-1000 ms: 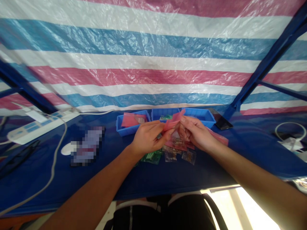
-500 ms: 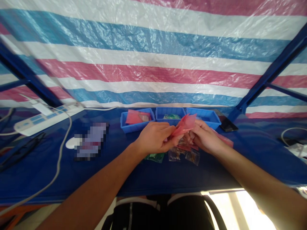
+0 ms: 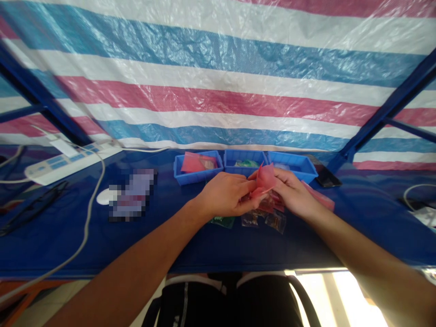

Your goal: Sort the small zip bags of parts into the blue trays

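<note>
My left hand (image 3: 225,196) and my right hand (image 3: 293,193) meet over the blue table (image 3: 190,240), both pinching a small pink plastic bag (image 3: 265,179) held up between them. Under the hands lie several small bags: clear ones with brownish parts (image 3: 265,220), a green one (image 3: 223,221) and more pink ones (image 3: 322,199). Just behind stand three blue trays: the left tray (image 3: 196,167) holds pink bags, the middle tray (image 3: 244,162) holds green ones, the right tray (image 3: 292,165) shows little inside.
A white power strip (image 3: 64,161) with a white cable (image 3: 89,218) lies at the left, near a white round object (image 3: 106,196). A dark phone (image 3: 326,177) sits right of the trays. Blue frame bars and a striped tarp stand behind.
Both hands stayed together on the pink bag, turning it slightly. The view shifted a little, so the trays sit further right in the picture.
</note>
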Available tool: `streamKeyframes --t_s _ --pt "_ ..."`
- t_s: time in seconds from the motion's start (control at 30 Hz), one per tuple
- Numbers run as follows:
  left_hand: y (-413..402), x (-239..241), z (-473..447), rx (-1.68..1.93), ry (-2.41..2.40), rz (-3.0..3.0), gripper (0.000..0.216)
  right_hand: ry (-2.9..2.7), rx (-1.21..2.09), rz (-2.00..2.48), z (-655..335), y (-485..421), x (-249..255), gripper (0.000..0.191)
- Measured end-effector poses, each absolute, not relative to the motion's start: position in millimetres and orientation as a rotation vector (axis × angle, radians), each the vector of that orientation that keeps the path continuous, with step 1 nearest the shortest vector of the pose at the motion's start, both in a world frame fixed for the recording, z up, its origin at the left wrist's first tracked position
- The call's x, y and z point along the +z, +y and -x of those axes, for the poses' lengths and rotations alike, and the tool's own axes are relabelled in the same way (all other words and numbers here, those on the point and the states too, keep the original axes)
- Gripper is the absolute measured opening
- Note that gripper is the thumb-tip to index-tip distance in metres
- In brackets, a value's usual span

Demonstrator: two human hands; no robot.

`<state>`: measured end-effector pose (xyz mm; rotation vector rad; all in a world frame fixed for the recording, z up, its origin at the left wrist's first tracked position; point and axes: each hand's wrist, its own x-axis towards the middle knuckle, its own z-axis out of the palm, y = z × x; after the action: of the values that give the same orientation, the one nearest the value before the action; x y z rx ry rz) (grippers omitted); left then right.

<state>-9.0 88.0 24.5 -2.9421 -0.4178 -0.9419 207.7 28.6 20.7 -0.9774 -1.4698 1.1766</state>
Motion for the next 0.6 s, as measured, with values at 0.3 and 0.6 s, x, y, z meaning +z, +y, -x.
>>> streamKeyframes --t_s 0.3,0.6 --pt "87.5 23.9 10.1 -0.799 -0.429 2.993 0.029 -1.554 1.13 0.986 -203.8 22.4 28.1 0.05" --pt "91.2 16.5 7.7 -1.231 -0.388 2.809 0.046 -1.465 1.033 1.015 -204.6 31.5 24.1 0.042"
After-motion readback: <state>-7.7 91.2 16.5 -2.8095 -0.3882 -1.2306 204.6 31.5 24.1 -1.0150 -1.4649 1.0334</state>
